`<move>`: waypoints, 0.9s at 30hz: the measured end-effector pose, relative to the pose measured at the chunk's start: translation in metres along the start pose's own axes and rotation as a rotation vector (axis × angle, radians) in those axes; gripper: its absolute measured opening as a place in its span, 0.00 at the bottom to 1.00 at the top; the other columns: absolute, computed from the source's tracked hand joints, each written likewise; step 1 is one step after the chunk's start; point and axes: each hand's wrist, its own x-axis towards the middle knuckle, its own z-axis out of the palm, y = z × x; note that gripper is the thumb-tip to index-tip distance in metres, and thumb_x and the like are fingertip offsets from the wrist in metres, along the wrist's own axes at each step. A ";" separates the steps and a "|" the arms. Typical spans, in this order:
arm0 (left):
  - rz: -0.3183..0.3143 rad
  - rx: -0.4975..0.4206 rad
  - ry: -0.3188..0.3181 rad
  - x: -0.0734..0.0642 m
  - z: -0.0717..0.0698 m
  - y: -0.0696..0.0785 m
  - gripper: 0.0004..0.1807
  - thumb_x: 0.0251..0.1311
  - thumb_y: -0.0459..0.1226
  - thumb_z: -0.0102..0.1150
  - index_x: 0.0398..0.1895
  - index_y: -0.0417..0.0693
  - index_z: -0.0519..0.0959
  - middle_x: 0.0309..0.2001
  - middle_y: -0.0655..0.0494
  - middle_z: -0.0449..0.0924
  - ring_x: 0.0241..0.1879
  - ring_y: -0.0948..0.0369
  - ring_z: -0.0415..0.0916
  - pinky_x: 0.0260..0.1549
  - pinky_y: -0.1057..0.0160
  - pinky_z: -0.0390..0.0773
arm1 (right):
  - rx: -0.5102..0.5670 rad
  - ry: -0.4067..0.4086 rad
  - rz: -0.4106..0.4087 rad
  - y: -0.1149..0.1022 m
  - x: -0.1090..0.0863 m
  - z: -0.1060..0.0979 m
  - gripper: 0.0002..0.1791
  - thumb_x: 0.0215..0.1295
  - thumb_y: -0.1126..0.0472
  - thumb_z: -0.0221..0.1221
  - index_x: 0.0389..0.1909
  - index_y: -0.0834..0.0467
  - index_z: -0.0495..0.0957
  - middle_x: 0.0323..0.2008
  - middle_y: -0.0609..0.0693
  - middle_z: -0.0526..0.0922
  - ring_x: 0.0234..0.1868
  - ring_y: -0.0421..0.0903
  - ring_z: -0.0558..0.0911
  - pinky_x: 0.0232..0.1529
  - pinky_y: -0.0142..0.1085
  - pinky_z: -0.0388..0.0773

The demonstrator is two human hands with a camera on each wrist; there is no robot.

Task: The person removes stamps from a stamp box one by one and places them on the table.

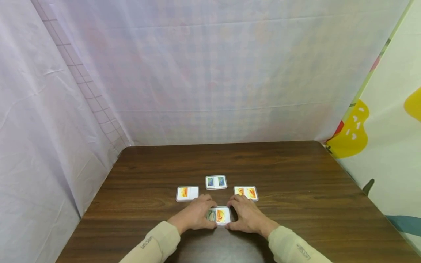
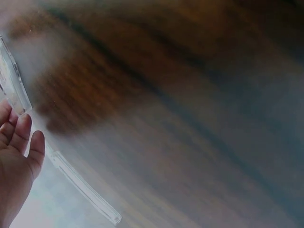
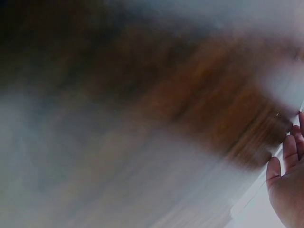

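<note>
My left hand (image 1: 194, 213) and right hand (image 1: 247, 214) hold a clear-cased picture card (image 1: 223, 215) between them at the near middle of the table. Each has its thumb at the near edge and fingers at the far edge. A greenish picture and an orange one show on this card. In the left wrist view, the clear rim of a case (image 2: 85, 190) runs by the thumb of my left hand (image 2: 16, 161). At the right edge of the right wrist view, my right hand (image 3: 289, 185) is beside a pale case edge (image 3: 254, 202).
Three more cased cards lie around: one with an orange picture (image 1: 187, 194) at left, one with two blue-green pictures (image 1: 216, 182) farther back, one with two orange pictures (image 1: 251, 193) at right. The brown wooden table (image 1: 148, 164) meets a white curtain (image 1: 210, 91) at the back.
</note>
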 end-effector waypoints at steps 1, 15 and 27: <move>-0.001 0.002 0.002 0.000 0.000 0.000 0.31 0.46 0.51 0.74 0.52 0.45 0.80 0.43 0.61 0.73 0.42 0.66 0.67 0.43 0.67 0.70 | 0.003 0.000 0.000 0.000 0.000 0.000 0.33 0.48 0.40 0.71 0.50 0.58 0.78 0.53 0.52 0.74 0.56 0.56 0.73 0.56 0.56 0.68; -0.018 0.001 0.035 -0.006 -0.001 -0.005 0.31 0.45 0.52 0.74 0.52 0.47 0.80 0.44 0.61 0.73 0.44 0.64 0.69 0.45 0.63 0.72 | 0.003 0.033 -0.014 0.000 -0.003 0.002 0.34 0.47 0.39 0.71 0.49 0.57 0.78 0.53 0.52 0.75 0.56 0.55 0.74 0.55 0.55 0.69; -0.032 -0.006 0.086 -0.015 -0.013 -0.013 0.32 0.47 0.52 0.73 0.54 0.45 0.80 0.48 0.57 0.74 0.48 0.60 0.71 0.51 0.57 0.73 | 0.025 -0.001 -0.004 -0.003 -0.007 -0.001 0.35 0.53 0.39 0.69 0.54 0.58 0.77 0.56 0.54 0.74 0.60 0.58 0.71 0.58 0.59 0.65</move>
